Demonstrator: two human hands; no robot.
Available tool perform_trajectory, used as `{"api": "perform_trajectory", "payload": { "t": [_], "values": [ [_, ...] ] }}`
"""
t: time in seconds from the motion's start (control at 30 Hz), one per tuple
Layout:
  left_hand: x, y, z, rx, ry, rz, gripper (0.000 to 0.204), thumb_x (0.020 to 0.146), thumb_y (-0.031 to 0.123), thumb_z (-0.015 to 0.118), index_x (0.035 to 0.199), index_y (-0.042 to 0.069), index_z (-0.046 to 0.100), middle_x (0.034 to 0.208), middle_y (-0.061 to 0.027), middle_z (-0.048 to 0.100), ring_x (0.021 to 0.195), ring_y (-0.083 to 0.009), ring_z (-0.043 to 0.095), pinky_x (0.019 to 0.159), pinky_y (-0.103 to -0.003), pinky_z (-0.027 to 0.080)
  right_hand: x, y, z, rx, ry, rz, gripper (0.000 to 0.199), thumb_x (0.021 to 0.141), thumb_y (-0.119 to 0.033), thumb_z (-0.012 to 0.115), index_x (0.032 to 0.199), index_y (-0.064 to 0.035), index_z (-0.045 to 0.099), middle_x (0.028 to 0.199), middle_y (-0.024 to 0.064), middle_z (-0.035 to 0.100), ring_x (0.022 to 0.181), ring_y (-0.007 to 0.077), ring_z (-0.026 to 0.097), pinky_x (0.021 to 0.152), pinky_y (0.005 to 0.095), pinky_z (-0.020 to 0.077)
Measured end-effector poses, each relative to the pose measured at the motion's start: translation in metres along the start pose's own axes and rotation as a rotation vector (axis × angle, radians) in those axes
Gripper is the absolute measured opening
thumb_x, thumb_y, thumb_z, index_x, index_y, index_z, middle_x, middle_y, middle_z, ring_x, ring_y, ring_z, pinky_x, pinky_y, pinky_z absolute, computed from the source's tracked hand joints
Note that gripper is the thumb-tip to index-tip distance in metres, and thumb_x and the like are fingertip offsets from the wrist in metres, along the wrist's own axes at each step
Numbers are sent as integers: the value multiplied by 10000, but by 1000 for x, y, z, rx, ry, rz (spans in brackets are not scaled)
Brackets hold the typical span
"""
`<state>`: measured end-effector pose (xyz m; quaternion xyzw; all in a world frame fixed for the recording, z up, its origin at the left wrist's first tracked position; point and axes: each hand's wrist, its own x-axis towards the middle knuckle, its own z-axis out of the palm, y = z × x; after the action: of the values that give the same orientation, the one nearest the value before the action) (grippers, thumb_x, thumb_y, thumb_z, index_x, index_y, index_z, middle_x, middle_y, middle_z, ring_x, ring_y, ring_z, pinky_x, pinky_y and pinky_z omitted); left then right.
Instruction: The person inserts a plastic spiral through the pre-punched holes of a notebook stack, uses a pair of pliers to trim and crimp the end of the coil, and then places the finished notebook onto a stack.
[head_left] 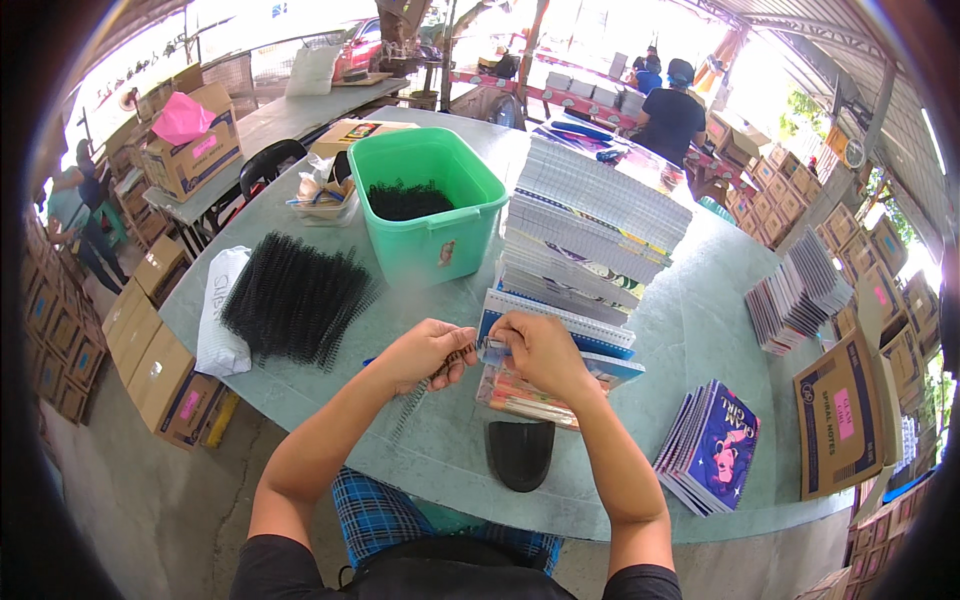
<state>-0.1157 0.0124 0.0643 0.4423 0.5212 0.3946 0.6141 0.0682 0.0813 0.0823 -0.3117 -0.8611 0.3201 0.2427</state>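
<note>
My left hand (432,357) is closed around a dark spiral binding coil (408,410), whose free end hangs below the fingers over the table. Close beside it, my right hand (540,352) is pinched at the left end of the front stack of punched sheets (575,325); its fingertips hide what they grip. Behind that stack, a long row of unbound notebook pages (590,235) runs away from me. A pile of black spiral coils (290,305) lies to the left. More coils sit inside the green bucket (430,240) beyond my hands.
Nearest me on the table (400,480) is a black curved piece (520,458). Bound notebooks (712,450) and a cardboard box (840,420) stand right, another notebook stack (798,290) farther off. A white bag (218,325) lies left. A person (670,115) sits at the back.
</note>
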Motion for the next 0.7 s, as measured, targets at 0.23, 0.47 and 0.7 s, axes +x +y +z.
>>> {"api": "perform_trajectory", "payload": {
  "t": [0.23,0.47,0.7],
  "values": [
    [1,-7,2,-6,-6,45,368,946,329,470,780,14,561,539,-36,527,383,-89,461,352,-219,351,-5,2,-2,-7,-5,36,135,866,-33,498,907,33,608,682,117,617,582,160,626,555,280,463],
    [1,-3,-1,-44,-9,-11,330,933,300,497,816,1,573,570,-37,546,414,-106,496,387,-235,395,-5,3,-1,-75,-25,1,127,841,-62,542,918,15,609,788,135,652,688,214,658,635,327,485],
    [-5,3,-12,612,256,473,192,849,127,585,1007,18,595,711,-81,596,629,-149,561,596,-285,452,-21,19,1,-514,204,-170,209,781,-235,660,916,-80,626,907,100,661,829,267,615,697,402,456]
  ]
}}
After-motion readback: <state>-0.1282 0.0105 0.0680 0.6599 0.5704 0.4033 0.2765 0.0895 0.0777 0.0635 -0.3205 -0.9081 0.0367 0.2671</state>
